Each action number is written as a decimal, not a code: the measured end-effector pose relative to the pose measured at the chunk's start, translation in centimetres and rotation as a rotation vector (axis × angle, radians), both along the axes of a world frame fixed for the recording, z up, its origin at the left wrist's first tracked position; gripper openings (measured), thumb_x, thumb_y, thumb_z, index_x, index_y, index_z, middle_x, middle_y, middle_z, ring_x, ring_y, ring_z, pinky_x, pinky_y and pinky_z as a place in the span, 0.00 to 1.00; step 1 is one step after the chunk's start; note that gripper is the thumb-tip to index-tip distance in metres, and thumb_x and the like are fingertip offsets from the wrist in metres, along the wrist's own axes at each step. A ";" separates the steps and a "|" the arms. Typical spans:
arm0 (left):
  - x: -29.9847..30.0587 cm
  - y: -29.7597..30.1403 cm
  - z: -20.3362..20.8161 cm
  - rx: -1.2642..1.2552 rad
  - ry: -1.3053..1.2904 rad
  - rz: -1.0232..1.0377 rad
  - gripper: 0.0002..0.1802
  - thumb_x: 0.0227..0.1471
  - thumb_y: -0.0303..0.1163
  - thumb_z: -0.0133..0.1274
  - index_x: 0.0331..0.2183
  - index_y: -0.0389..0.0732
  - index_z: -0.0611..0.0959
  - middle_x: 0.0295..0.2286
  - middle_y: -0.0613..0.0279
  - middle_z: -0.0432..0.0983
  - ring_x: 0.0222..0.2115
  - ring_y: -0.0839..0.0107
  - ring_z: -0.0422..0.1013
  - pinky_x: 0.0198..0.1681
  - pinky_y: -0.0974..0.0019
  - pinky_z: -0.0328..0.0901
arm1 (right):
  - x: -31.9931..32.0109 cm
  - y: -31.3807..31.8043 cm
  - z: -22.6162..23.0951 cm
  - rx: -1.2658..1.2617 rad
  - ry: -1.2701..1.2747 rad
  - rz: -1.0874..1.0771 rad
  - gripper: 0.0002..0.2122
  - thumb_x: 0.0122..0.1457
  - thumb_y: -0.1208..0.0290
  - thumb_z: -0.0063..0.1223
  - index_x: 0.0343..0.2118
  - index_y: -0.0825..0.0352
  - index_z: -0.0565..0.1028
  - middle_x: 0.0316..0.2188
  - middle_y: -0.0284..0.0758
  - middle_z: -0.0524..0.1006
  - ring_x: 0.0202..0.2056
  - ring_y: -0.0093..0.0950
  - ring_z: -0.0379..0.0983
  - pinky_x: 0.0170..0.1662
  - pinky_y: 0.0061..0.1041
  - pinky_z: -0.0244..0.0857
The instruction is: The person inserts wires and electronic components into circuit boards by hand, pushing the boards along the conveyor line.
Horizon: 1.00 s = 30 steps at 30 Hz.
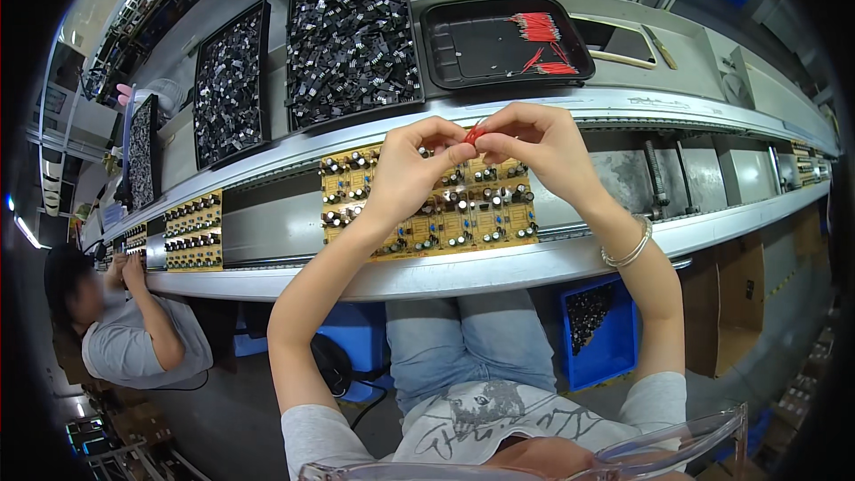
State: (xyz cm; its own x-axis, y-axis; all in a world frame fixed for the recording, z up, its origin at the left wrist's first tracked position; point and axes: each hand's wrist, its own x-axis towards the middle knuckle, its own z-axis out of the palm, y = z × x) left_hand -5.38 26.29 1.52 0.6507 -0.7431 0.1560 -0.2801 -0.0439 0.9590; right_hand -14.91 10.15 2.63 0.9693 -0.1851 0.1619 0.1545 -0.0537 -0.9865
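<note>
Both my hands meet over the far edge of a yellow circuit board panel (427, 236). My left hand (417, 158) pinches a short red wire (472, 135) from the left. From the right, the thumb and fingers of my right hand (536, 144) close on the same red wire; whether it is one piece or more is too small to tell. Rows of black capacitors and small blue parts stand upright on the panel, which lies on the conveyor rails. My hands and forearms hide part of its upper side. Beyond them, a black tray (463, 49) holds bundles of red wires (538, 27).
Trays of black components (354, 40) stand at the back left. A phone-like slab (614, 42) and a cutter-like tool (661, 47) lie right of the wire tray. Another board panel (193, 232) sits leftward, near a co-worker (142, 334). A blue bin (614, 352) is below the line.
</note>
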 end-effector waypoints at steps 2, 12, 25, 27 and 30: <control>-0.1 0.4 -0.3 0.012 0.036 0.020 0.08 0.44 0.29 0.60 0.29 0.36 0.82 0.22 0.71 0.74 0.21 0.85 0.59 0.26 0.78 0.56 | 0.1 0.2 -0.3 0.054 0.030 -0.001 0.07 0.51 0.74 0.57 0.31 0.71 0.78 0.25 0.33 0.79 0.26 0.17 0.74 0.31 0.15 0.68; 2.2 2.7 -1.0 0.024 -0.039 0.134 0.05 0.44 0.26 0.59 0.27 0.36 0.80 0.22 0.72 0.74 0.22 0.85 0.61 0.27 0.79 0.57 | 0.6 -2.9 -0.4 -0.161 -0.050 -0.236 0.05 0.52 0.73 0.57 0.28 0.70 0.76 0.24 0.30 0.78 0.28 0.17 0.74 0.32 0.16 0.67; 1.4 3.9 -0.5 -0.133 0.259 0.056 0.08 0.44 0.24 0.60 0.30 0.35 0.79 0.26 0.66 0.75 0.27 0.81 0.68 0.34 0.77 0.63 | 1.5 -4.4 -2.1 -0.718 0.041 -0.198 0.05 0.50 0.76 0.54 0.26 0.71 0.71 0.22 0.38 0.77 0.27 0.29 0.77 0.31 0.23 0.69; 1.5 3.9 -0.7 -0.139 0.270 0.055 0.08 0.44 0.24 0.60 0.30 0.35 0.79 0.26 0.66 0.76 0.27 0.81 0.68 0.34 0.77 0.63 | 1.5 -4.4 -2.3 -0.725 0.048 -0.199 0.05 0.50 0.76 0.54 0.26 0.71 0.71 0.22 0.38 0.77 0.27 0.29 0.77 0.31 0.23 0.69; 1.4 3.8 -0.7 -0.145 0.281 0.058 0.08 0.44 0.24 0.60 0.30 0.35 0.79 0.26 0.65 0.76 0.27 0.81 0.68 0.34 0.77 0.63 | 1.5 -4.6 -2.5 -0.761 0.029 -0.197 0.05 0.50 0.76 0.54 0.25 0.71 0.71 0.22 0.39 0.77 0.27 0.29 0.77 0.31 0.23 0.69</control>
State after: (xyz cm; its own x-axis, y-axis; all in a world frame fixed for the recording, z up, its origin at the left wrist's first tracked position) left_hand -4.00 30.06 0.82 0.7240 -0.6867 0.0653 -0.0040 0.0905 0.9959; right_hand -13.43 5.53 0.18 0.9358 -0.2024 0.2886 0.0468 -0.7400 -0.6710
